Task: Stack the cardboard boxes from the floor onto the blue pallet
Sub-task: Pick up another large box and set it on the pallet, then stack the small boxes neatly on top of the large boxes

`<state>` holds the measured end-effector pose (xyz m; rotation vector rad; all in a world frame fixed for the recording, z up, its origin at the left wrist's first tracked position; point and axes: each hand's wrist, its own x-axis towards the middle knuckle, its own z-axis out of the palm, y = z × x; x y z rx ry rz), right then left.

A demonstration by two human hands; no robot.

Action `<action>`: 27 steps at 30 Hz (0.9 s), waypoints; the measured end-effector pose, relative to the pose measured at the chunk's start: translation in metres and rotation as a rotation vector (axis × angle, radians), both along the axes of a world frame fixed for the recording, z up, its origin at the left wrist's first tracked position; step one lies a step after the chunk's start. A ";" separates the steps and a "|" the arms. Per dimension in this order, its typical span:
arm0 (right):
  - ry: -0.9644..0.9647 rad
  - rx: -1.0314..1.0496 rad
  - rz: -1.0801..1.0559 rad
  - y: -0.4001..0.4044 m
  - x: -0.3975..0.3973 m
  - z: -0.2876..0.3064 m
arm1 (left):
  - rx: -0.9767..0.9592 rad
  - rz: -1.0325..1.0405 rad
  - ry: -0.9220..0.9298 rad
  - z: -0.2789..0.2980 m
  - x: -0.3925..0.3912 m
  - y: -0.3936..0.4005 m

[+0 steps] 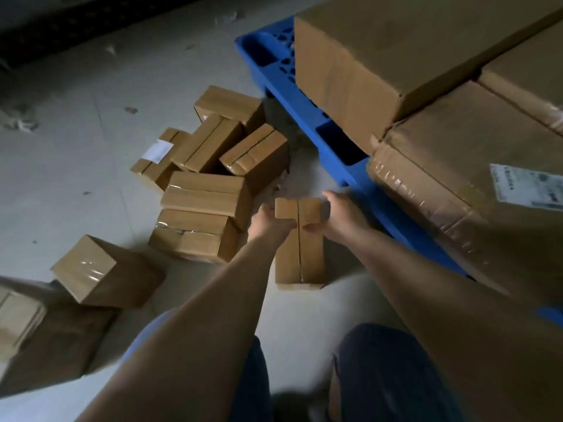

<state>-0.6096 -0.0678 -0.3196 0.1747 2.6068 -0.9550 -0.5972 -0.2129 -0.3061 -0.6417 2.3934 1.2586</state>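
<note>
Your narrow box (300, 242) sits at the frame's center, just left of the blue pallet (307, 117); whether it touches the floor (76, 178) is hard to tell. Your left hand (268, 222) and right hand (338, 217) grip its far end, fingers curled around its sides. More small boxes (207, 190) lie heaped at center left. Large boxes (411, 56) fill the pallet at upper right.

Both hands hold a narrow cardboard box (300, 239) just beside the blue pallet (307, 117): left hand (269, 222) and right hand (338, 217) grip its far end. More small boxes (207, 190) lie farther from the pallet.
</note>
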 end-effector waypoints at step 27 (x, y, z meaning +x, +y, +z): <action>0.251 -0.565 -0.351 -0.017 -0.028 0.114 | 0.293 0.272 0.348 0.128 -0.026 0.009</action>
